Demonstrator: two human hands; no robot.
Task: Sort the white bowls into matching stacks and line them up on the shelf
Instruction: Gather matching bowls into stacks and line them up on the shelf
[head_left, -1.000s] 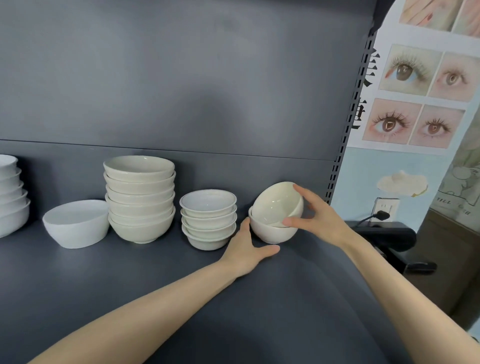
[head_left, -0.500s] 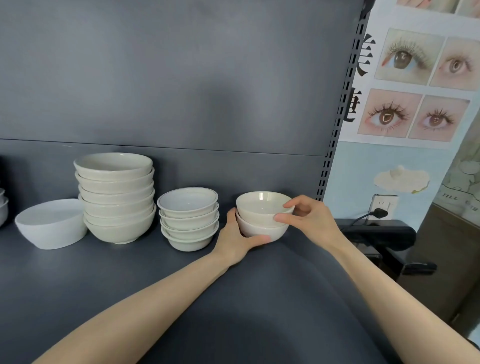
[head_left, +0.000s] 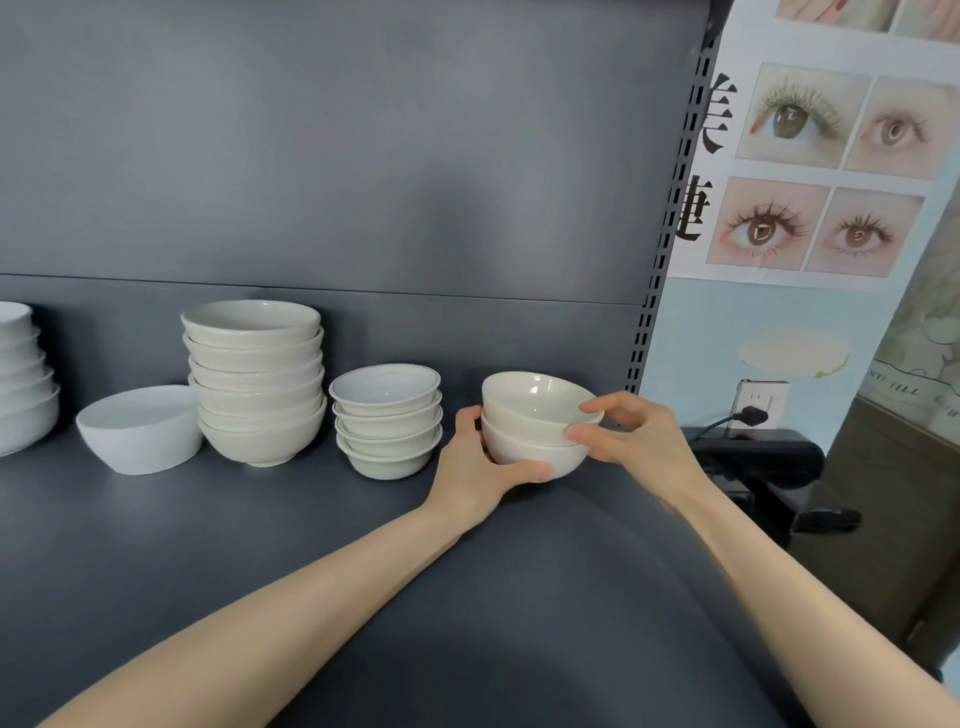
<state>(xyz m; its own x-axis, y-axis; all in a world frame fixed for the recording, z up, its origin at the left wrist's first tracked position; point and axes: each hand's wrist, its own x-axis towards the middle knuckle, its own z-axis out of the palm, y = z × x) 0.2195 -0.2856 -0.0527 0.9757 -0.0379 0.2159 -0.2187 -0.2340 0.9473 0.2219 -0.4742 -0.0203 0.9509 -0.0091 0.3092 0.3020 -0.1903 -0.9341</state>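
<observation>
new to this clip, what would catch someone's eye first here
Two hands hold a nested pair of cream bowls at the right end of the grey shelf, the left hand cupping its side, the right hand pinching the top rim. Left of it stand a short bowl stack and a tall bowl stack. A poster of eyes hangs at far right.

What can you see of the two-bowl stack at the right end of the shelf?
The two-bowl stack is a pair of glossy, cream-white, ceramic-looking round bowls, one nested in the other, the upper one empty, its rim sloping down to the right. It is rightmost in the row on the dark grey shelf. The left hand cups the lower bowl's left side, thumb along its front; the right hand pinches the upper rim.
</observation>
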